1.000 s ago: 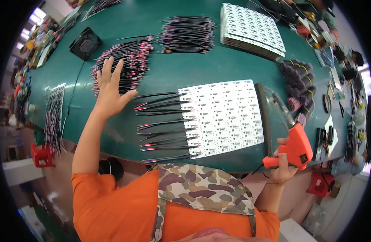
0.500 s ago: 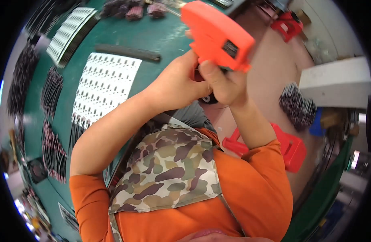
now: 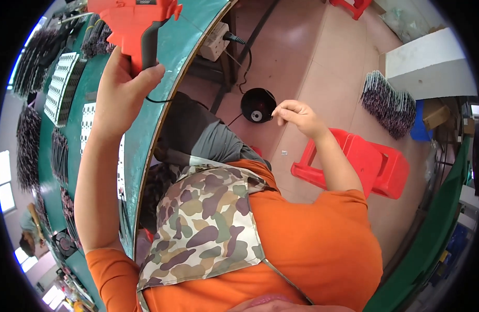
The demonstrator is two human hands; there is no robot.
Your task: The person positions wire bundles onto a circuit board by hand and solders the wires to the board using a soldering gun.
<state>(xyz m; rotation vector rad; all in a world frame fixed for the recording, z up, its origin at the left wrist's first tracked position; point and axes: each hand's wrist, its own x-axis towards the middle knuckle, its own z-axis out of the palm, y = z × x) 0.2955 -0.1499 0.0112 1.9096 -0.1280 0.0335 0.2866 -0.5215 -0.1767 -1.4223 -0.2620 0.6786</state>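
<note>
My left hand [image 3: 119,91] is wrapped round the black-and-red grip of a red soldering gun [image 3: 127,26], raised over the green table at the upper left. The gun's thin metal tip [image 3: 75,18] points left, and its top is cut off by the frame edge. A black cord [image 3: 158,101] hangs from below the grip. My right hand [image 3: 300,118] is out to the right over the floor, thumb and fingertips pinched together. A fine wire [image 3: 198,30] runs from the back of the gun toward that hand; its end there is hard to see. Below stands a round black container [image 3: 258,101] with a pale-centred reel.
White circuit-board panels [image 3: 61,88] and bundles of dark wires [image 3: 28,148] lie on the green table [image 3: 171,78]. A white socket box [image 3: 214,42] with a plug hangs by its edge. Red plastic stools [image 3: 348,161] stand right, near a wire bundle [image 3: 387,104] by a white ledge.
My hands, together at the gun before, have parted. The left hand has carried the gun left and up; the right has moved slightly right and down, off the gun. The view has shifted right.
</note>
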